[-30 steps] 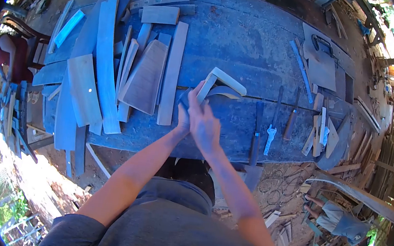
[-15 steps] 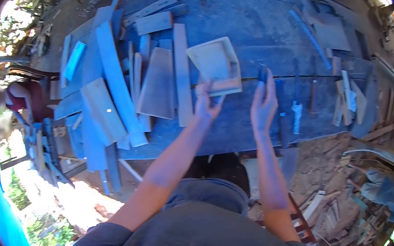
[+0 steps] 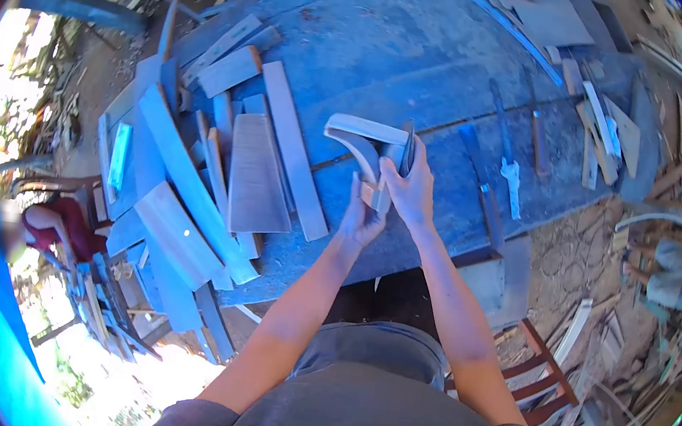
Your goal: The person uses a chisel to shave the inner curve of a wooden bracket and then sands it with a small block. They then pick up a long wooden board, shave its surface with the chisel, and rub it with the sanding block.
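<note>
Both hands hold a small open wooden box (image 3: 367,129) above the near middle of the work table, turned so that its side edges face up. My left hand (image 3: 364,216) grips its near lower end, fingers wrapped round the wood. My right hand (image 3: 409,189) is closed on its right side, where a dark flat piece (image 3: 408,147) stands against the box; what that piece is cannot be made out. A long board (image 3: 294,149) and a wide tapered board (image 3: 259,174) lie on the table left of the hands.
More boards (image 3: 179,232) are piled on the table's left (image 3: 352,42). Chisel-like tools (image 3: 540,143) and a light blue tool (image 3: 510,186) lie on the right, near wood scraps (image 3: 601,142). A person in red (image 3: 74,229) is at the left, another person (image 3: 674,276) at the right.
The box has turned from showing its open inside to standing on edge. My right hand has moved left from beside the box and taken hold of it. The view has shifted.
</note>
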### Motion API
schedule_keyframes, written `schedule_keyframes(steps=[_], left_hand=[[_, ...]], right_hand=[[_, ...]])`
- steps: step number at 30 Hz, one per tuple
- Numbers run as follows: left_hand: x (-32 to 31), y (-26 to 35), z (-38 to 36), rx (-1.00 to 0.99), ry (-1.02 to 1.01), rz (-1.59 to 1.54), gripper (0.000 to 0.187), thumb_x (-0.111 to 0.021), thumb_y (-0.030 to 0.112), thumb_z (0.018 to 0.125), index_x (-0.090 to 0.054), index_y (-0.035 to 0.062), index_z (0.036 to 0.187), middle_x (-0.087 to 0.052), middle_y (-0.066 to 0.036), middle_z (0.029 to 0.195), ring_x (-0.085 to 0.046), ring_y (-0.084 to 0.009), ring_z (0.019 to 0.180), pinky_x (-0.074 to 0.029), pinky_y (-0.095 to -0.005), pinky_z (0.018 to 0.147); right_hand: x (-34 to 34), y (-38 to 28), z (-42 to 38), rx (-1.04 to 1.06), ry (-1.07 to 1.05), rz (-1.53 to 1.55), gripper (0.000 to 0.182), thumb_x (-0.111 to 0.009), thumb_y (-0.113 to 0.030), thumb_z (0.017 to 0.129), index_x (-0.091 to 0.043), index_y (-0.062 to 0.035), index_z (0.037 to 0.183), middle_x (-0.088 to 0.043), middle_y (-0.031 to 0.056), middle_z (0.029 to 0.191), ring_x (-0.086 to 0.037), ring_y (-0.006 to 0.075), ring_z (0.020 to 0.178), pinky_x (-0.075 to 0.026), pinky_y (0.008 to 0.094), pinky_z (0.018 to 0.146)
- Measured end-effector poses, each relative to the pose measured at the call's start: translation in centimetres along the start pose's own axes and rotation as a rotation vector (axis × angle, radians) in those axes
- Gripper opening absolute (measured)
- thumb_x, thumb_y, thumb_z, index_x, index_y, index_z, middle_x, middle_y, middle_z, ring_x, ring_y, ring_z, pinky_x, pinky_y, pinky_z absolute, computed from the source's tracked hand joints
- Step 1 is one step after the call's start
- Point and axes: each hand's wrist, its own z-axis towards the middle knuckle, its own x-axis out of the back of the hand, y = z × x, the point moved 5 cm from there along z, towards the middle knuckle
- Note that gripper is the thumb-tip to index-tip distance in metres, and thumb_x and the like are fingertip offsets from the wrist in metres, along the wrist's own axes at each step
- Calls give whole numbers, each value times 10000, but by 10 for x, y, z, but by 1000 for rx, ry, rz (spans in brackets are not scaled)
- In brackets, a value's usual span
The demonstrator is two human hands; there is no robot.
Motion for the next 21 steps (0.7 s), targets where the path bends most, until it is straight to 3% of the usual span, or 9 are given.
schedule_keyframes(steps=[5,8,10,11,13,14,18,20,21], left_hand=[[-8,0,-43,111,333,548,618,-398,617,982,-534,77,1248,-656,-125,1007,-692,-236,834,-614,-352,715],[-23,8,-79,19,427,1094,481,-418,449,1039,-473,50,1302,-603,-109,1190,-633,-245,1073,-546,-378,906],[-63,27,-105,-899,481,1327,488,-547,241,985,-405,-31,1364,-470,-199,1364,-529,-296,1237,-449,-409,1038],[-71,30,-108,-913,486,1314,488,-547,241,985,-405,-31,1364,-470,-199,1364,-529,-296,1237,-449,-409,1038],[-111,22,-107,-1202,361,2141,835,-717,159,837,-223,-92,1461,-225,-308,1500,-350,-430,1383,-381,-443,1082],[-118,22,-104,-1218,384,2113,835,-717,159,837,-223,-92,1461,-225,-308,1500,-350,-430,1383,-381,-443,1082],[-119,0,-89,-1216,487,1927,1004,-760,216,792,-121,-72,1510,-50,-317,1566,-201,-486,1433,-303,-482,1132],[-114,-10,-87,-1273,613,1875,1002,-768,195,778,-133,-77,1502,-168,-312,1551,-321,-473,1386,-370,-464,1087],[-111,-11,-82,-1275,608,1865,1002,-768,195,778,-133,-77,1502,-168,-312,1551,-321,-473,1386,-370,-464,1087]], right_hand=[[-20,-22,0,34,-44,-200,665,-654,-255,885,-356,-5,1425,-691,247,1015,-686,432,925,-538,462,802],[-31,-16,-7,47,-2,-164,645,-624,-289,930,-335,-9,1434,-612,292,1190,-628,444,1069,-500,483,874],[-37,-12,-7,40,9,-99,599,-587,-329,970,-355,-35,1438,-586,242,1236,-633,373,1059,-503,437,862],[-36,-10,-4,49,-5,-102,599,-587,-329,970,-355,-35,1438,-586,242,1236,-633,373,1059,-503,437,862],[-34,12,2,-277,-139,423,586,-571,-369,985,-379,-54,1441,-613,128,1093,-634,248,914,-512,360,806],[-24,27,1,-438,-288,724,530,-533,-365,1010,-405,-81,1439,-569,42,1015,-579,163,848,-492,293,760],[5,20,2,-378,-183,608,493,-496,-325,1030,-401,-97,1457,-578,42,1021,-595,158,883,-498,320,759],[11,-19,4,179,-175,-149,503,-478,-250,1029,-356,-125,1500,-590,77,1005,-639,227,863,-519,370,724],[9,-24,5,183,-175,-157,503,-478,-250,1029,-356,-125,1500,-590,77,1005,-639,227,863,-519,370,724]])
